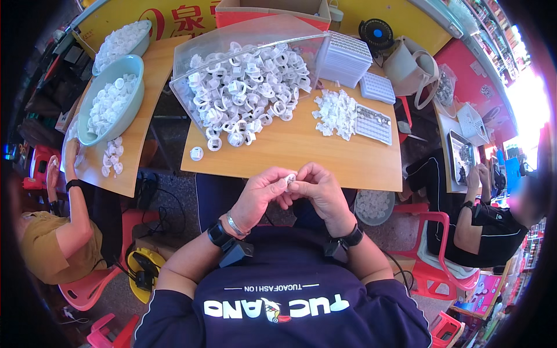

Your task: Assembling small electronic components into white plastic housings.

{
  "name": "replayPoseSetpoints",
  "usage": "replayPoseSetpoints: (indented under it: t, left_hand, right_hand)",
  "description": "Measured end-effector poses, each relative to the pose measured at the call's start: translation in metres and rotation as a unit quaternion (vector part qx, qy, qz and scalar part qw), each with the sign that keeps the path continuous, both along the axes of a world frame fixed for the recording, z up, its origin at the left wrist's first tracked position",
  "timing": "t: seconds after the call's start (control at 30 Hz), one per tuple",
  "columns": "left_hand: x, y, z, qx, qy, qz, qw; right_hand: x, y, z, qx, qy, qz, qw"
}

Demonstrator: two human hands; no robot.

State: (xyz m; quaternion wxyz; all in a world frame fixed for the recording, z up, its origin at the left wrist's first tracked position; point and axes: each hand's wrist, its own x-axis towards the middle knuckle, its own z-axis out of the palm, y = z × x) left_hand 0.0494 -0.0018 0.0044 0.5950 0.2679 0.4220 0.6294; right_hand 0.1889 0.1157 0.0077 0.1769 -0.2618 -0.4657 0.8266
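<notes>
Just off the table's front edge, my left hand [259, 196] and my right hand [322, 195] meet, pinching a small white plastic part [290, 178] between thumbs and fingertips. Most of it is covered by the fingers. Ahead of them, a clear plastic bin [184, 93] tips toward me, with a heap of white ring-shaped plastic parts [238, 87] spilling from it. One round white piece [196, 153] lies alone at the table's left front. Right of the heap are a pile of small translucent white pieces [336, 113] and a white tray [374, 132] with small round metallic pieces along its far rows.
White trays [346, 61] stand stacked behind the pile, beside a beige bag [404, 66]. A tub of white parts [374, 207] is under the table's right front. Co-workers sit left and right; a green basin [139, 95] of white parts stands on the left table [130, 148].
</notes>
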Motion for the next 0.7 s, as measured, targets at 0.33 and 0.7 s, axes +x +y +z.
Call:
replayPoseSetpoints:
  t: [0.33,0.7]
  left_hand:
    - [0.003,0.002,0.0,-0.035,0.08,0.032,0.996]
    - [0.006,0.002,0.0,-0.041,0.098,0.039,0.994]
  right_hand:
    - [-0.006,-0.009,0.005,0.086,-0.048,-0.054,0.994]
    - [-0.008,-0.012,0.004,0.14,-0.07,-0.054,0.986]
